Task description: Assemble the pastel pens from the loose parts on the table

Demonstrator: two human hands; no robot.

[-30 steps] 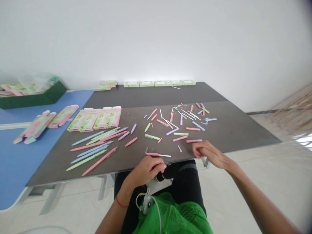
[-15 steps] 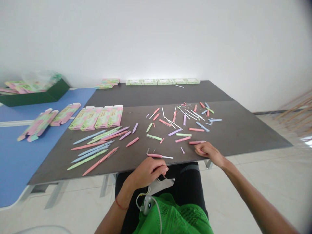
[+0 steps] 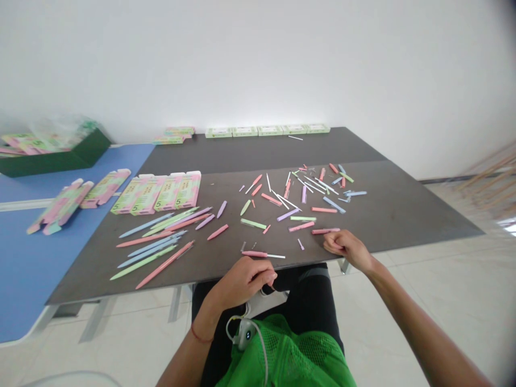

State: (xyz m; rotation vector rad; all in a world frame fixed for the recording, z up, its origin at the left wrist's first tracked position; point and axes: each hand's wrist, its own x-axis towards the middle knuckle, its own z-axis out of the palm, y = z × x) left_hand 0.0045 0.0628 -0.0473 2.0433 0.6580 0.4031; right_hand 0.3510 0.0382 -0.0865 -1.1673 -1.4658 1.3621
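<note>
My left hand [image 3: 246, 280] is curled closed at the table's front edge, with nothing visible in it. Just beyond its knuckles lies a pink pen piece [image 3: 255, 253] with a white refill [image 3: 276, 256] sticking out to the right. My right hand [image 3: 347, 248] rests as a fist on the front edge, right beside the end of a pink pen barrel [image 3: 325, 231]; whether they touch I cannot tell. Between the hands lies a small purple part [image 3: 301, 244]. Farther in are a green barrel [image 3: 253, 223], a purple barrel [image 3: 287, 214] and several loose white refills [image 3: 279, 199].
Whole pens [image 3: 165, 264] in several colours lie at the left of the dark table [image 3: 226, 161]. Behind them are flat cartons [image 3: 165, 192]. More boxes [image 3: 270, 130] line the wall. A green bin [image 3: 80, 155] stands on the blue table [image 3: 24, 279] at left.
The view has tilted slightly, so the table things appear a little higher. Both hands stay closed in the same places, and no pen part has visibly moved.
</note>
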